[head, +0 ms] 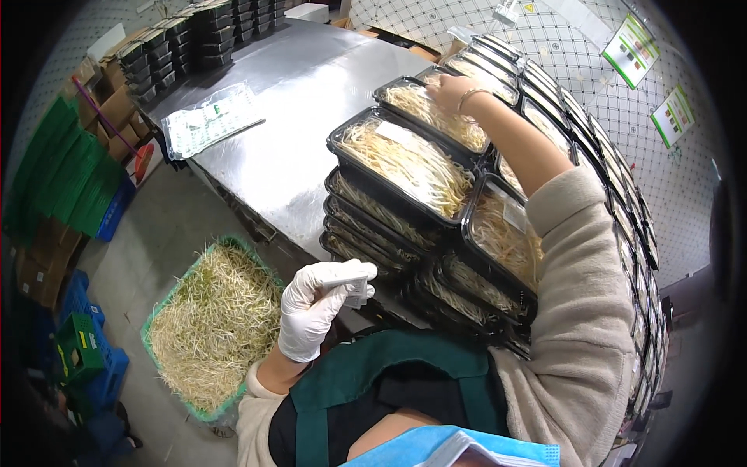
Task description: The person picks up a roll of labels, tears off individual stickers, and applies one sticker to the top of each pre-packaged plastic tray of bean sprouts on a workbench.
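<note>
My left hand [315, 306], in a white glove, grips a small stack of printed labels [352, 287] close to my chest, beside the stacked trays. My bare right hand [455, 93], with a bracelet at the wrist, reaches onto a black plastic tray of bean sprouts [432, 114] in the second row; its fingertips are partly hidden, and whether they hold anything cannot be told. Nearer to me, a filled tray [402, 166] tops a stack and bears a white label [394, 133]. To its right another labelled tray [505, 233] lies under my forearm.
Many more stacked sprout trays [545, 122] stand along the right. A clear plastic pack [211, 119] lies on the steel table [292, 175]. Black containers [213, 41] are piled at the back left. A green-lined basket of sprouts [216, 327] stands on the floor, with crates [79, 350] further left.
</note>
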Tool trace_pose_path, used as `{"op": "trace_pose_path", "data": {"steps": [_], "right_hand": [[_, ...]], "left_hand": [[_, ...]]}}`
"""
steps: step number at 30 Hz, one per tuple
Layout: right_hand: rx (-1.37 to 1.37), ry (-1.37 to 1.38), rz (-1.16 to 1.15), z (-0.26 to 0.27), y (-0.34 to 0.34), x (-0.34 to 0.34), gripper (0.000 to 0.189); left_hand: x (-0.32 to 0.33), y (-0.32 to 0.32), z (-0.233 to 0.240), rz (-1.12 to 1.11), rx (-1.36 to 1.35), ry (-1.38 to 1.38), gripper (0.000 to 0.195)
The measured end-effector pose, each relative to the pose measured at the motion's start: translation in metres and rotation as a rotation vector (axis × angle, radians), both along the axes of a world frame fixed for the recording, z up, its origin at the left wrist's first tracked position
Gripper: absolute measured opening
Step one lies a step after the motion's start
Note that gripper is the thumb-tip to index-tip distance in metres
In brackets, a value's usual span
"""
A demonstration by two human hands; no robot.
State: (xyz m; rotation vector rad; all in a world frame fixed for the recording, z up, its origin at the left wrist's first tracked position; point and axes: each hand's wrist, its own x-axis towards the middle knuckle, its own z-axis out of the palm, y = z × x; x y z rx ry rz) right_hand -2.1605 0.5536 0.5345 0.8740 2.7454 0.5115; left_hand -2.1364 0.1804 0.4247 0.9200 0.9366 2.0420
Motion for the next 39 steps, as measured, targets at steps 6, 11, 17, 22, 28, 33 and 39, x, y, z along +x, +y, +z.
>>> {"op": "trace_pose_path", "data": {"steps": [6,11,17,22,28,33,39], "right_hand": [[-0.223,0.456,0.293,0.032,-0.076,0.045,0.033],[-0.947,0.515,0.893,0.016,-0.198,0.1,0.036],[-0.692,0.67,0.605,0.037,-0.105,0.052,0.018],[-0.119,0.537,-0.211,0.029,0.054,-0.005,0.038],[-0.084,0.311,-0.25,-0.016,0.106,0.002,0.037],[0.103,-0.041,-0.036,0.011,0.085,0.027,0.029],[-1.037,0.438,0.5,0.031,-0.097,0.063,0.04]], "left_hand": [[0.004,0.018,0.014,0.06,-0.013,-0.053,0.025],[0.011,0.029,0.023,0.268,0.111,-0.296,0.003],[0.004,0.029,0.019,0.14,-0.094,0.024,0.016],[-0.009,0.028,-0.001,0.138,-0.067,-0.026,0.014],[-0.015,0.03,-0.019,0.212,-0.052,0.321,0.013],[-0.006,0.04,-0.004,0.063,-0.028,-0.073,0.025],[-0.006,0.047,0.012,0.133,-0.073,-0.08,0.016]]}}
